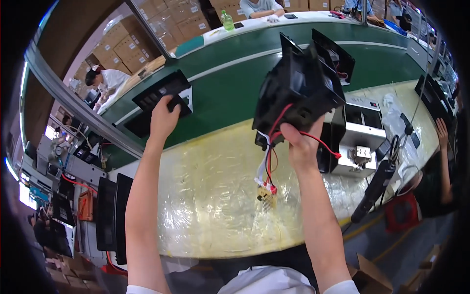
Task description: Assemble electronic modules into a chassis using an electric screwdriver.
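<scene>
My right hand grips a black plastic housing from below and holds it up above the bench. Red, white and black wires hang from the housing, with a red connector at the end. A small circuit board shows beneath them. Farther left, my left hand is closed on the edge of a black panel at the green conveyor belt. Its fingertips are partly hidden by the panel.
Plastic film covers the bench. Right of the housing stands a metal-sided unit, beside a black electric screwdriver. Black panels stand at the left. Behind the housing is another black unit. A co-worker's hand is at far right.
</scene>
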A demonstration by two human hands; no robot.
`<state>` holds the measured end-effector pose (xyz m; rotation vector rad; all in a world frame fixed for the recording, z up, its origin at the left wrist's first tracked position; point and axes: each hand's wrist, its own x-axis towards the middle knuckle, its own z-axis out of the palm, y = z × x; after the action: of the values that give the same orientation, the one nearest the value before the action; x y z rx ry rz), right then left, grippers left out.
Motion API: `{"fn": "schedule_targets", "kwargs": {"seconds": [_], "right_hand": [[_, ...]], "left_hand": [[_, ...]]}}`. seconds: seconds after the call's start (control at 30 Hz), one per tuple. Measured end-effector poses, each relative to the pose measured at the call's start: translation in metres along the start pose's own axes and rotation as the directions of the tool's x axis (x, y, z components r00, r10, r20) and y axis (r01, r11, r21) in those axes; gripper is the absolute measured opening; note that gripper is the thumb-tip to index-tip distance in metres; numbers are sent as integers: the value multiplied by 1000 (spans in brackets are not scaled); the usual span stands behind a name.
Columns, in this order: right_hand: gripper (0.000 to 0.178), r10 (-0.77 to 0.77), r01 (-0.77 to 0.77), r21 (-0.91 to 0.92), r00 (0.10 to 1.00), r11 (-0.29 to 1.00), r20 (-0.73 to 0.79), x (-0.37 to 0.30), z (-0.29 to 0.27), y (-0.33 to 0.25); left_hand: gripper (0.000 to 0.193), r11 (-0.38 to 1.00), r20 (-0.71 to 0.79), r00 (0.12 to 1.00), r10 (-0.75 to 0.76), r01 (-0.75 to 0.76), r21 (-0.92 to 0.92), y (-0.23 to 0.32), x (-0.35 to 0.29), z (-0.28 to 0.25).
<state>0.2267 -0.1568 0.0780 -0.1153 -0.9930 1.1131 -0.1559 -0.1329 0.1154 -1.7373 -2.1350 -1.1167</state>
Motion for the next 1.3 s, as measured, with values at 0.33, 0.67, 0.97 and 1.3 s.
{"fn": "schedule_targets", "kwargs": {"seconds": [0.33,0.67,0.97,1.3], "right_hand": [[102,95,-93,29,995,995,-43,-5,13,-2],[94,98,-68,432,994,899,-48,34,43,31],[73,170,-176,539,984,824,61,43,53,48],[51,81,-88,463,996,882,35,44,20,13]], "left_hand": [[73,936,61,953,298,-304,179,-100,61,25],[42,1000,109,994,-5,2,27,-104,107,-47],[29,961,43,998,36,-23,-276,-58,18,-101],[22,956,77,978,196,-173,-239,63,-190,-105]]}}
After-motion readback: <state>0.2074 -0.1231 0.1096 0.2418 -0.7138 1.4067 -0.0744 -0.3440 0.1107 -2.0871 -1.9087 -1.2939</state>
